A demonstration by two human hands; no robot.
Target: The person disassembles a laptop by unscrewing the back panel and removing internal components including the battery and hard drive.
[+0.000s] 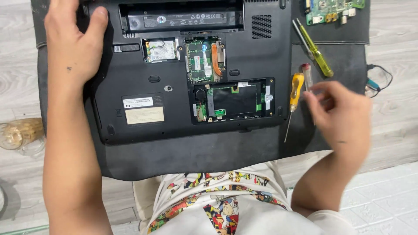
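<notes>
The laptop [183, 74] is lying bottom-up on a dark mat [191, 156], with its service covers off so that the green boards in three open bays are showing. The left hand [72, 43] is resting flat on the laptop's upper left corner, fingers spread loosely, thumb lying along the top edge, gripping nothing. The right hand [342, 113] is hovering just past the laptop's right edge, blurred; its fingers are curling in toward the thumb, and I cannot tell whether they are pinching something small. Just to the left of that hand, an orange-handled screwdriver [295, 98] is lying on the mat, tip pointing toward the person. Above the hand, a yellow-handled screwdriver [317, 52] is lying slantwise, and beyond it a loose green circuit board [333, 9] is sitting at the mat's far corner. A clear glass [19, 132] is standing on the floor, well off beyond the left forearm.
</notes>
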